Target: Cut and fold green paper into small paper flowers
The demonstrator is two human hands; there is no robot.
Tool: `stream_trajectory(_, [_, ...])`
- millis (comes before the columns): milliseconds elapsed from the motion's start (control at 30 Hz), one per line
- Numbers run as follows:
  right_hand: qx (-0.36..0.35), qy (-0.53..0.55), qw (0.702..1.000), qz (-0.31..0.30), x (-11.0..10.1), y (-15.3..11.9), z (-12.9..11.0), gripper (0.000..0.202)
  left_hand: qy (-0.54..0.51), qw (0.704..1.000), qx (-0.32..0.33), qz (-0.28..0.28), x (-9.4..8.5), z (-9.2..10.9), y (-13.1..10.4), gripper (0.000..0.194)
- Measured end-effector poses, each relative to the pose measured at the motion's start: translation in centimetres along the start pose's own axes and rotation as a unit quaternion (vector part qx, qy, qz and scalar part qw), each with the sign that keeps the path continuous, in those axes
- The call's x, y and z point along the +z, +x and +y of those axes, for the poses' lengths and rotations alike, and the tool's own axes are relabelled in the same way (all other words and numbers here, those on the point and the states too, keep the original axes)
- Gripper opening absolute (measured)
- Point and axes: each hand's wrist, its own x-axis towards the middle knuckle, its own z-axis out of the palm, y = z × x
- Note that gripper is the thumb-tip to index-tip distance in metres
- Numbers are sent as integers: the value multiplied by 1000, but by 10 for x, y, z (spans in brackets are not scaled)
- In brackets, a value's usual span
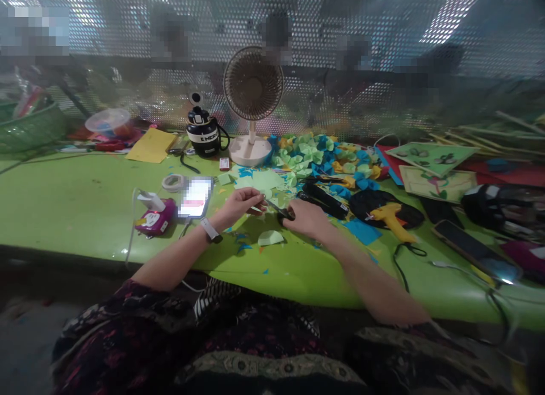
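Note:
My right hand [305, 218] is closed around a pair of dark-handled scissors [284, 214], whose blades point toward my other hand. Thumb and fingers of my left hand [242, 205] pinch a small piece of light green paper [257, 211], mostly hidden by the fingers, at the scissor tips. Below the hands lies a folded-looking light green paper piece [271, 238] among blue scraps. Light green paper sheets [266, 181] lie just beyond the hands. Behind them is a pile of green, blue and yellow paper flowers [304, 154].
A stapler [324, 201], a yellow glue gun [390, 219] and a phone [474, 252] lie to the right. Leftward are a lit phone [195, 197], a tape roll [174, 183] and a purple power adapter [156, 218]. A fan [252, 88] and a black jug [203, 137] stand behind.

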Motion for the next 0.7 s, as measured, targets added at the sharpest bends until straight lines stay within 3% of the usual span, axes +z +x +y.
stream_trajectory(200, [44, -120, 987, -94, -9, -3, -6, 23, -7, 1000, -9, -6, 2, -1, 1, 21])
stream_trajectory(433, [68, -123, 978, -153, -25, 0, -1, 28, -27, 1000, -9, -6, 0, 0, 0, 22])
stream_trajectory(533, [91, -55, 982, -157, -26, 3, 7, 20, -46, 999, -4, 1, -1, -1, 0, 24])
stream_trajectory(600, [117, 48, 979, -160, -26, 5, 13, 16, -59, 998, 6, 8, -1, -1, 1, 26])
stream_trajectory(700, [150, 271, 940, -140, -22, 8, 19, 20, -71, 997, 23, 12, -1, -1, 1, 27])
